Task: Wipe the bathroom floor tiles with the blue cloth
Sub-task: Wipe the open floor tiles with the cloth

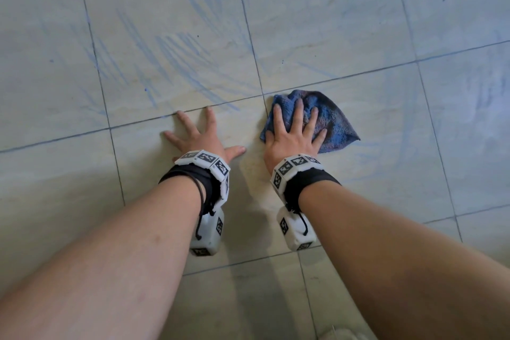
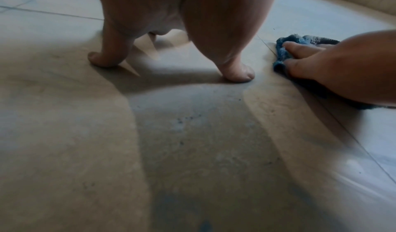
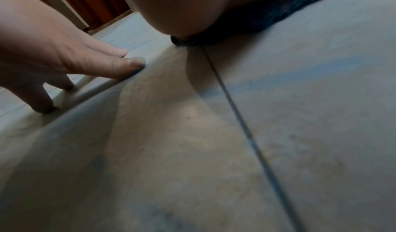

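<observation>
Head view: cloth beside grout line.

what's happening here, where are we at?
A person is on the floor wiping tiles. The right hand presses flat, fingers spread, on the bunched blue cloth, which sits just right of a grout line. The left hand is planted bare on the floor tiles beside it, apart from the cloth. Blue scribble marks cover the tiles ahead, mostly to the left, so wiping is not yet finished.
</observation>
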A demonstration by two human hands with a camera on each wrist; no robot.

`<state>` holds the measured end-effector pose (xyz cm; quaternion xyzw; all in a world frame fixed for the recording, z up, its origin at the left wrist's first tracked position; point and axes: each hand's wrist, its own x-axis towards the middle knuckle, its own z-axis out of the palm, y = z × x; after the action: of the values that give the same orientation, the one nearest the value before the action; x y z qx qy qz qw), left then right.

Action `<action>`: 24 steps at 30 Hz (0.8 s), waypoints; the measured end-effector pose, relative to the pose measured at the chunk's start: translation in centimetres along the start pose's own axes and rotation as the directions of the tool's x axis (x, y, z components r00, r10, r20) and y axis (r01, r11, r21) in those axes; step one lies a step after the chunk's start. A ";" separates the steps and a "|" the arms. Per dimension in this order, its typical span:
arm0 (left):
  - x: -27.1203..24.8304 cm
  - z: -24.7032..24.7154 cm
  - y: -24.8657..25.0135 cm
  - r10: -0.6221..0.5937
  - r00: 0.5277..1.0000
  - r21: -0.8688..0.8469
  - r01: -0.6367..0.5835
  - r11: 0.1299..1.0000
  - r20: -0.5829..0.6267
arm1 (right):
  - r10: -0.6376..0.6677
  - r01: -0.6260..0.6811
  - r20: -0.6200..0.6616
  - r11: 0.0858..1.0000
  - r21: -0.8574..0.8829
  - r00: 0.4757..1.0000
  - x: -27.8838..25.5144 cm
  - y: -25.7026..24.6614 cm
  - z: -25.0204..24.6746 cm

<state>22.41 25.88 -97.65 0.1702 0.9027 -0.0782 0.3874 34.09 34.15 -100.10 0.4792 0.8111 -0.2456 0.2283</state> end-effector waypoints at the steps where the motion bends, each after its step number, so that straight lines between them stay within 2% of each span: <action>1: 0.0 -0.1 0.0 -0.004 1.000 0.003 0.004 1.000 0.001 | 0.000 0.000 0.004 1.000 -0.001 1.000 0.0 0.0 0.0; 7: 0.3 0.5 -0.3 0.026 1.000 -0.041 -0.026 0.999 -0.005 | 0.043 -0.045 -0.029 0.998 -0.041 0.999 0.0 0.0 0.1; 11: 0.4 1.5 -1.4 0.120 0.989 -0.070 -0.126 0.990 -0.088 | 0.056 -0.061 -0.089 0.996 -0.058 0.994 0.2 -0.3 0.3; 15: 1.0 1.3 -2.1 0.235 0.967 -0.010 -0.237 0.972 -0.099 | 0.087 -0.093 -0.099 0.993 -0.065 0.991 0.1 -0.5 0.3; 18: 2.2 0.2 -2.3 0.410 0.907 0.128 -0.398 0.909 -0.092 | 0.088 -0.094 -0.126 0.995 -0.040 0.988 0.1 -0.6 0.4; 21: 3.3 0.0 -2.3 0.592 0.802 0.240 -0.561 0.792 -0.080 | 0.107 -0.107 -0.106 0.994 0.003 0.989 -0.7 -0.9 0.4; 24: 3.5 0.0 -1.6 0.705 0.705 0.301 -0.658 0.691 -0.078 | 0.115 -0.113 -0.067 0.993 0.040 0.991 -2.7 -1.1 1.4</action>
<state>19.61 25.24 -100.15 0.5482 0.7887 -0.0253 0.2771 34.54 31.02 -99.32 0.5370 0.7853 -0.2300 0.2051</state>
